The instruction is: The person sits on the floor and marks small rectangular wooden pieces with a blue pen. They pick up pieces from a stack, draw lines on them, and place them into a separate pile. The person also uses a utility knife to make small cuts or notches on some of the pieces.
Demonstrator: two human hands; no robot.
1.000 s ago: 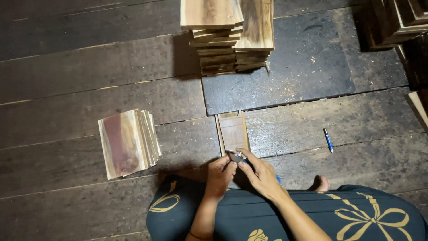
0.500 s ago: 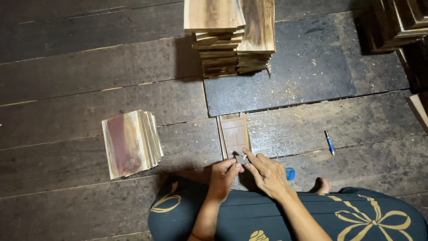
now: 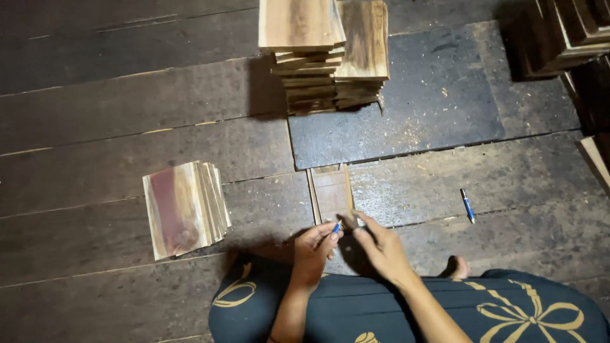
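At the lower centre of the frame, on a dark plank floor (image 3: 127, 127), we see a seated person's two hands meeting over a narrow wooden board (image 3: 332, 192) that lies flat just ahead of the knees. The left hand (image 3: 311, 251) pinches a small blue-tipped tool (image 3: 336, 227), perhaps a pen or a cutter, against the near end of the board; we cannot tell which it is. The right hand (image 3: 380, 249) has its grip curled close beside it, fingertips at the same end of the board, but whether it clasps anything is hidden from us.

At centre left, a fanned stack of thin wooden pieces (image 3: 184, 206) rests well apart from the hands. At the top centre, a taller pile of boards (image 3: 324, 54) stands on a dark mat (image 3: 432, 108) sprinkled with sawdust, and more timber (image 3: 559, 32) crowds the upper right corner. A blue pen (image 3: 467, 206) lies loose on the floor to the right of the board.

We judge the work to be mid-course: one board is in hand, a small batch is set aside at left, and the far larger pile at the top appears untouched.
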